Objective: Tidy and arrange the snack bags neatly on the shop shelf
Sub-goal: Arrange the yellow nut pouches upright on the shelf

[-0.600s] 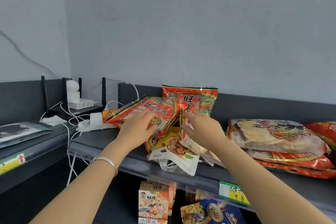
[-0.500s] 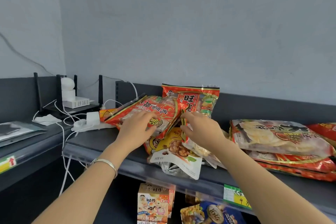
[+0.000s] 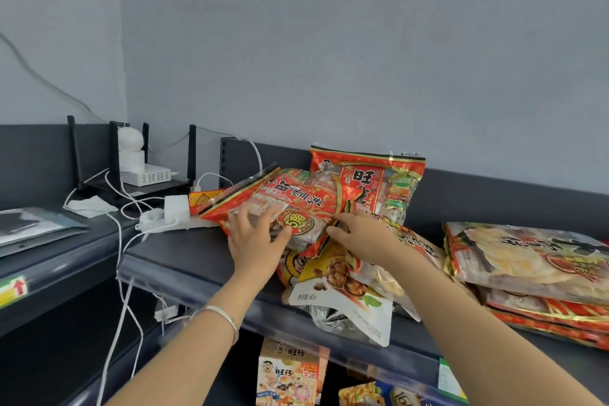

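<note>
Low in the frame, a silver bracelet (image 3: 220, 315) on the left wrist; below it, a cartoon-printed box (image 3: 290, 372) on the lower tier. Next, the dark grey shop shelf (image 3: 184, 250), bare at its left end, crowded from the middle rightward. Hanging over its front lip, a white-and-yellow nut pouch (image 3: 333, 280) atop a crumpled silver pouch (image 3: 342, 323).

Just beyond, the left hand (image 3: 255, 242), fingers spread and fairly straight, laid flat on the near half of a red rice-cracker bag (image 3: 306, 203), gripping nothing. Opposite, the right hand (image 3: 365, 237), fingers stretched leftward, tips touching the same bag's near right corner; pinch or mere touch impossible to tell.

The bag itself tilted, propped on the pile, long axis running from far left down to near right, squarely between the two hands, with the left hand the better placed on top. Probably a job for both: lifting or sliding it leftward onto the bare stretch, room enough there by the look of it.

Behind, a second red bag (image 3: 369, 175) upright against the back panel (image 3: 494, 194); well to the right, a flat stack of cracker bags (image 3: 527, 260). Farther left, a white power strip (image 3: 171, 217) just beside the tilted bag's far end, then a router (image 3: 145, 180); beyond all, a plain grey-blue wall (image 3: 329, 43).
</note>
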Demonstrator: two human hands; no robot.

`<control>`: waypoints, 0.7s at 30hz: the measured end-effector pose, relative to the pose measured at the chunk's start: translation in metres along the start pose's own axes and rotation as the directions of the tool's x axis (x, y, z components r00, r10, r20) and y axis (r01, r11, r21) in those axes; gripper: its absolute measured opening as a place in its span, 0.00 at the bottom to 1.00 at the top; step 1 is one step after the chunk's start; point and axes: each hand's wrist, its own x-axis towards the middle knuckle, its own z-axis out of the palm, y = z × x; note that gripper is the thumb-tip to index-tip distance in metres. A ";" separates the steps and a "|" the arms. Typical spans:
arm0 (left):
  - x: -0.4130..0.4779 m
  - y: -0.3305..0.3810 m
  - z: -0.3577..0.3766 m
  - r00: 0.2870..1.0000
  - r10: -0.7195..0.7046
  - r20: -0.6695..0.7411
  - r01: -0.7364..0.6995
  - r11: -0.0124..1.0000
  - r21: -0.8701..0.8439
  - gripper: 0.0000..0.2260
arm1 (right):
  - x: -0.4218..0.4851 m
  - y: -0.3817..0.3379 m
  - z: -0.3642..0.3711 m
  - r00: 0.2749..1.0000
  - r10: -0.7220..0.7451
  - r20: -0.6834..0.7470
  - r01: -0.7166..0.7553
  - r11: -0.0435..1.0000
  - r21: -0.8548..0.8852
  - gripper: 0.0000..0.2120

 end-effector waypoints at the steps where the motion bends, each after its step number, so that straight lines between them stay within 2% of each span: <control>1: -0.003 0.004 0.001 0.999 0.034 -0.029 -0.033 0.998 0.047 0.23 | 0.000 0.001 -0.002 1.000 -0.016 0.003 0.015 0.999 0.034 0.25; 3: -0.010 0.019 0.003 0.976 0.214 -0.044 -0.206 0.969 0.133 0.22 | -0.001 0.007 -0.008 0.999 -0.021 -0.043 0.028 0.982 0.186 0.22; 5: -0.016 0.042 0.005 0.923 0.382 0.045 -0.385 0.917 0.107 0.22 | -0.004 0.018 -0.016 0.995 0.044 -0.088 -0.007 0.924 0.382 0.19; 6: -0.018 0.053 0.007 0.899 0.425 0.102 -0.433 0.899 0.068 0.22 | -0.005 0.027 -0.019 0.992 0.082 -0.098 -0.032 0.904 0.426 0.18; 9: -0.022 0.088 0.016 0.857 0.454 0.243 -0.461 0.887 -0.029 0.23 | -0.011 0.058 -0.021 0.981 0.157 -0.113 -0.113 0.939 0.325 0.18; 12: -0.019 0.115 0.027 0.848 0.333 0.413 -0.329 0.941 -0.084 0.26 | -0.019 0.096 -0.016 0.964 0.243 -0.105 -0.239 0.970 0.051 0.19; 15: -0.011 0.132 0.035 0.856 0.203 0.476 -0.163 0.979 -0.125 0.31 | -0.031 0.129 -0.014 0.935 0.330 -0.127 -0.352 0.909 -0.226 0.21; 18: -0.007 0.141 0.043 0.870 0.143 0.473 -0.017 0.965 -0.260 0.32 | -0.043 0.146 -0.005 0.931 0.361 -0.059 -0.359 0.873 -0.329 0.22; 21: -0.004 0.146 0.051 0.879 0.024 0.476 0.187 0.901 -0.391 0.34 | -0.048 0.150 0.000 0.934 0.350 -0.070 -0.353 0.874 -0.334 0.22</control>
